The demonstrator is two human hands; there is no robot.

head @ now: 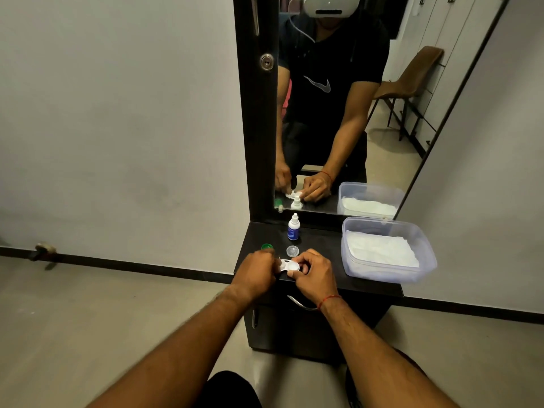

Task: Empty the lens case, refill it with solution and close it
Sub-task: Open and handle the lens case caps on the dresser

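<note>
**Both hands on the open lens case, caps off**

Nearest the lens, at the bottom of the frame: two bare forearms reaching up and inward, meeting just below centre. Left hand (pixel 256 269) closed around the left end of the lens case (pixel 289 265), fingers curled tight enough to hide that well entirely. Right hand (pixel 313 270) pinching the right end, thumb and forefinger narrow on the rim, remaining fingers folded beneath; a red thread on that wrist.

Case held at the near edge of the dark cabinet top (pixel 321 245), whether resting on it or lifted just clear cannot be told. Long axis running left to right across the frame, one end to each hand, so neither hand nearer than the other. Visible well facing up and uncapped, its contents too small to judge.

Just above the case, a clear cap (pixel 292 250) lying flat; to its left, touching or nearly touching the left knuckles, a green cap (pixel 267 246). Further up, at centre frame, the solution bottle (pixel 293 227) standing upright with its own cap on, apart from both hands. To the right, a clear plastic tub (pixel 424 245) with a white cloth inside, probably the place for tipping out old fluid. Mirror above repeating the same grip from the far side.

Likely stage: emptying or about to empty. Refill calling for one hand to let go and reach up-frame to the bottle.
</note>
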